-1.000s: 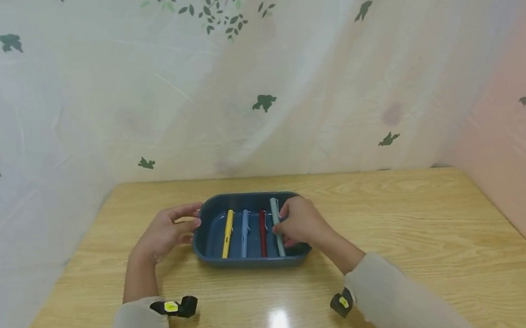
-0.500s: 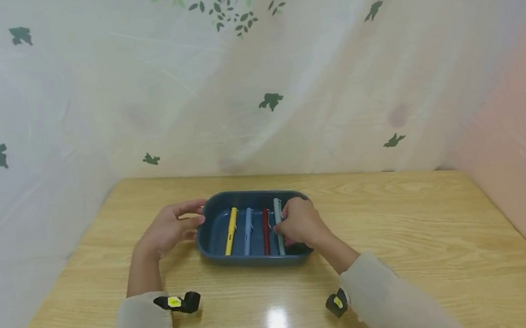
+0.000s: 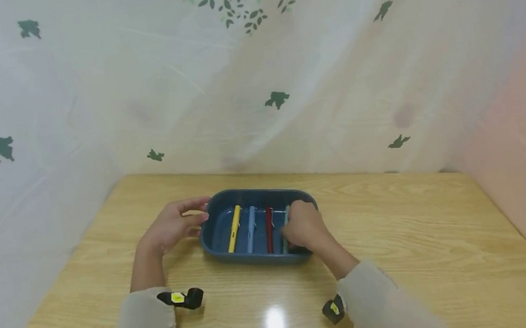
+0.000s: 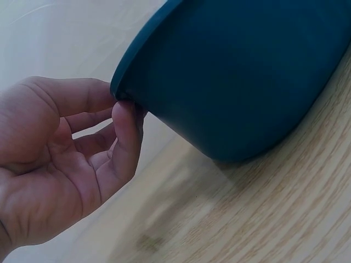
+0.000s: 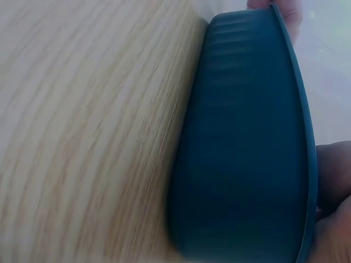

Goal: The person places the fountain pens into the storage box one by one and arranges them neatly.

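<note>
A dark blue tray [image 3: 258, 260] with rounded corners stands on the wooden table. Lying in it side by side are a yellow pen [image 3: 234, 229], a light blue pen [image 3: 251, 230] and a dark red pen [image 3: 269, 230], with gaps between them. My right hand [image 3: 304, 226] reaches into the tray's right end and pinches a grey-green pen [image 3: 286, 217], low and roughly parallel to the others; its middle is hidden by the fingers. My left hand [image 3: 174, 225] holds the tray's left rim [image 4: 129, 60] between thumb and fingertips, as the left wrist view shows.
The table [image 3: 407, 256] runs out on every side of the tray. A printed curtain [image 3: 324, 94] hangs along the back and both sides. A black camera [image 3: 193, 298] sits on the left sleeve, another black camera [image 3: 333, 310] on the right.
My right hand has lowered the grey-green pen deeper into the tray, beside the dark red one. My left hand stays at the rim. The head view has shifted slightly.
</note>
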Demonstrator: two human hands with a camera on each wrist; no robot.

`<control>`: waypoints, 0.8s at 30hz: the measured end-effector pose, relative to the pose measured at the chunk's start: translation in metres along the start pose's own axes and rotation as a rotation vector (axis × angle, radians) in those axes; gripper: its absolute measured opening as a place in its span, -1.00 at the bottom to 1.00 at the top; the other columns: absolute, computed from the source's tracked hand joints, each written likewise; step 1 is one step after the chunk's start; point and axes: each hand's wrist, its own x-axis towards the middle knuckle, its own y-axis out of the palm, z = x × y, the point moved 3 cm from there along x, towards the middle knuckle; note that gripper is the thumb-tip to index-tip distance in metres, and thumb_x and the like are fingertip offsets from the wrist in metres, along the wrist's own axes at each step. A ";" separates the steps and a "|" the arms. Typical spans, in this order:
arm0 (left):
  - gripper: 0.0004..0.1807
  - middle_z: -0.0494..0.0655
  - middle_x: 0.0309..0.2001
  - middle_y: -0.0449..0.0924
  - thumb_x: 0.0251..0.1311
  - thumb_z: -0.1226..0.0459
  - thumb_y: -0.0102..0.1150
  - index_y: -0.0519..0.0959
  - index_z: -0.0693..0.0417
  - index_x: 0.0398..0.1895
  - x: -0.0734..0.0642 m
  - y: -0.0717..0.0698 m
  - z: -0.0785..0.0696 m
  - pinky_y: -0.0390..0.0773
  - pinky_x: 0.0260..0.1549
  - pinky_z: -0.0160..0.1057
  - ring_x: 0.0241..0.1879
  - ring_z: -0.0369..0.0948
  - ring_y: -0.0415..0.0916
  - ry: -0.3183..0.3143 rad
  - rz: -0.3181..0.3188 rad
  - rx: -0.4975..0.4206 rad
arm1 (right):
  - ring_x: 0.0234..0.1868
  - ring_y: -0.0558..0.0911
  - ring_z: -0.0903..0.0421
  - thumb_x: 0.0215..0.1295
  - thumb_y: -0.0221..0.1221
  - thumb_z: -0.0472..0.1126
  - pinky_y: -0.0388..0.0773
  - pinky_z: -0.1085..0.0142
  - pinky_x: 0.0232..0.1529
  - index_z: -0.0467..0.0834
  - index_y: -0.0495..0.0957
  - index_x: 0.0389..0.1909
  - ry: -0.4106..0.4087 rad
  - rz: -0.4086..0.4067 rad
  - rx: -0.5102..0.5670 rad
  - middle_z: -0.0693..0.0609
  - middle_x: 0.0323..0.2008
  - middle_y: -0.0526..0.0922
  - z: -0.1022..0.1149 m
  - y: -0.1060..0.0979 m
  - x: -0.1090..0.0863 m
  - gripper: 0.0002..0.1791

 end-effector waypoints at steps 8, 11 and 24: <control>-0.47 0.22 0.34 0.39 0.43 0.38 0.16 0.42 0.12 0.46 0.000 0.001 -0.002 0.70 -0.10 -0.12 0.07 -0.02 0.58 0.005 0.002 -0.007 | -0.64 0.46 0.11 0.05 0.25 -0.43 0.42 0.30 -0.64 -0.15 0.40 -0.70 -0.017 -0.017 -0.099 0.03 -0.68 0.45 -0.001 0.009 0.002 -0.72; -0.46 0.23 0.34 0.39 0.43 0.37 0.17 0.41 0.12 0.46 0.000 0.001 -0.002 0.69 -0.10 -0.13 0.06 -0.04 0.57 0.013 0.006 -0.004 | -0.55 0.53 0.07 0.08 0.31 -0.39 0.51 0.25 -0.56 -0.21 0.51 -0.57 -0.001 -0.015 -0.119 -0.03 -0.57 0.54 -0.001 0.010 0.003 -0.83; -0.48 0.23 0.31 0.39 0.44 0.38 0.15 0.43 0.12 0.44 0.001 0.001 0.001 0.70 -0.14 -0.13 0.00 -0.07 0.59 0.020 0.011 -0.024 | -0.62 0.24 0.14 0.11 0.37 -0.34 0.29 0.27 -0.55 -0.13 0.33 -0.78 -0.013 -0.060 -0.043 0.10 -0.74 0.23 0.000 0.006 -0.003 -0.56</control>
